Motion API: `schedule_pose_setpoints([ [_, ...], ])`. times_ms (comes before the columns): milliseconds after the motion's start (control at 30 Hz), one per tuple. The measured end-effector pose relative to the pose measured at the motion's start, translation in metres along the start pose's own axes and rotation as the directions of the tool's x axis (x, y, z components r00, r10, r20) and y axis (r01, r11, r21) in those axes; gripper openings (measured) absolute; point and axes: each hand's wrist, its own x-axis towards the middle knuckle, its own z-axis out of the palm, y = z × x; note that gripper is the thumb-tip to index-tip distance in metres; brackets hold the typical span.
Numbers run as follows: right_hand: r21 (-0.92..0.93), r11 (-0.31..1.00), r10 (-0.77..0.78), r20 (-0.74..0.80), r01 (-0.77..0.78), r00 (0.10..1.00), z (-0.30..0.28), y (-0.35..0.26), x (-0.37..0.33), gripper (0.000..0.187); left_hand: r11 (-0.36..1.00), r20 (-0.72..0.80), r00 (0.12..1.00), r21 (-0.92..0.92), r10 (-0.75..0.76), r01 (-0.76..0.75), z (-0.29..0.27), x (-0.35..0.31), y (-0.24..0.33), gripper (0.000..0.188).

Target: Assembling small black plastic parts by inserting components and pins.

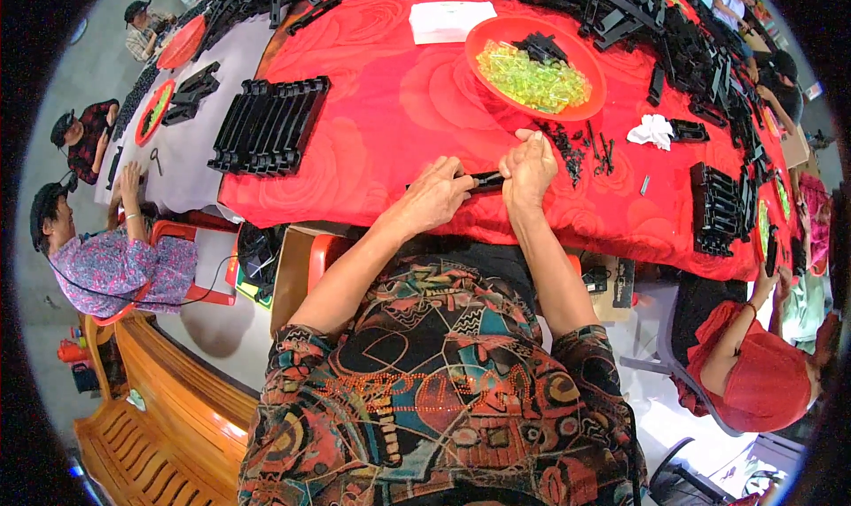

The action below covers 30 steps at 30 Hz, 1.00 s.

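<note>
I'm watching left hand (pixel 434 192) and right hand (pixel 530 167) gripping a black bar (pixel 487 182).
Counter edge (pixel 319 215) is running near, red cloth (pixel 368 138) lying bare leftward.

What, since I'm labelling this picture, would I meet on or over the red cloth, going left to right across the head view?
Left black stack → left hand → right hand → white wad → right black stack.
</note>
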Motion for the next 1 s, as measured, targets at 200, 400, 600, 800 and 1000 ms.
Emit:
schedule_pose_setpoints([
  [200, 0.042, 0.998, 0.049, -0.059, -0.046, 0.997, 0.0, -0.005, 0.002, 0.027, 1.0, -0.021, 1.0, -0.023, 0.014, -0.014, 0.0, -0.001, -0.001, 0.011],
  [400, 0.027, 1.0, 0.0, -0.065, 0.002, 0.998, -0.004, -0.009, 0.0, 0.027, 1.0, -0.011, 1.0, -0.021, 0.022, -0.023, 0.001, -0.001, -0.001, 0.015],
  [600, 0.068, 0.998, -0.005, -0.04, 0.008, 0.999, 0.005, -0.018, -0.004, 0.025, 1.0, 0.003, 1.0, -0.015, 0.019, -0.019, 0.001, 0.0, -0.002, 0.014],
  [800, -0.735, 0.619, -0.074, 0.295, 0.276, 0.952, 0.002, -0.067, 0.0, 0.025, 0.998, 0.031, 0.999, 0.068, -0.007, 0.005, -0.003, -0.003, 0.001, 0.02],
  [1000, -0.898, 0.064, 0.231, 0.438, 0.436, 0.869, -0.006, -0.05, -0.017, 0.021, 0.993, 0.04, 0.998, 0.115, -0.046, 0.041, -0.02, -0.003, 0.011, 0.031],
])
